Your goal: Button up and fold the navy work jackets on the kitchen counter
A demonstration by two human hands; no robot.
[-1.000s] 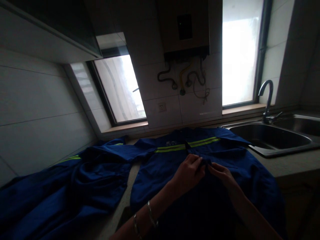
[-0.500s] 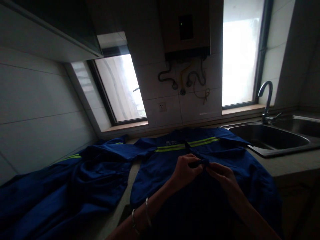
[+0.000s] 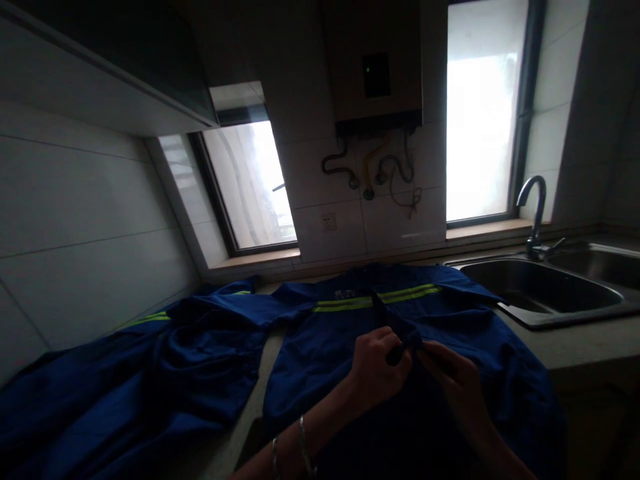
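Note:
A dark blue work jacket [image 3: 310, 360] with yellow-green stripes across the chest lies spread on the counter, its lower part hanging over the front edge. My left hand [image 3: 377, 363], with bracelets on the wrist, pinches the front edge of the jacket near its middle. My right hand [image 3: 453, 373] grips the same fold from the other side, fingertips close to the left ones. Between them the cloth is bunched and lifted. Darkness and the fingers hide whether a button or other fastener is there.
A second blue garment [image 3: 200, 373] with similar stripes lies crumpled on the left. At the right are a steel sink [image 3: 545, 283] and a tap [image 3: 536, 213]. Behind, a water heater [image 3: 377, 73] with hoses hangs between two windows. A cabinet [image 3: 150, 80] overhangs the left.
Both hands have shifted slightly down in view, still on the jacket's front edge. The fold above them now stands up more. The camera has tilted up a little.

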